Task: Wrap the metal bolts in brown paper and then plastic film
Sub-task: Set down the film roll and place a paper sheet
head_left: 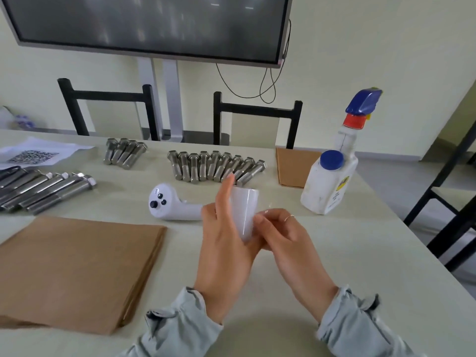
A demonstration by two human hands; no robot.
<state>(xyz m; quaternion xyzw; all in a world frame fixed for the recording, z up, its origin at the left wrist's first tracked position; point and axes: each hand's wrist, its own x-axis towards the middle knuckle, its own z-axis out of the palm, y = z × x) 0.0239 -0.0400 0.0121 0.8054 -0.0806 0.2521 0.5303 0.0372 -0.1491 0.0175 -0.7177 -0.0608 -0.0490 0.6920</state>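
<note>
A person in pale denim sleeves holds a white roll of film (244,212) upright above a light table (334,253), both hands closed around it. The left hand (226,243) cups the roll from the left, its index finger stretched straight up along the side while the other fingers curl behind. The right hand (280,233), a thin ring on one finger, pinches at the roll's right edge with thumb and fingertips pressed together; whether a loose end of film is caught between them cannot be told.

The bolts lie untouched on the table. A row (217,166) sits side by side just beyond the hands, heads away from the person. A smaller cluster of four (125,153) lies further left, and a group of longer bolts (46,189) rests at the left edge, heads pointing right.

A stack of brown paper (77,269) lies flat at near left, well apart from the bolts. A second brown sheet (293,167) lies at far right, partly behind a white spray bottle (332,181) with a blue trigger head. A white handheld controller (172,206) rests just left of the hands. A printed sheet (33,155) lies at the far left corner. Two black chairs (257,112) and a dark wall screen (154,24) stand behind the table.
</note>
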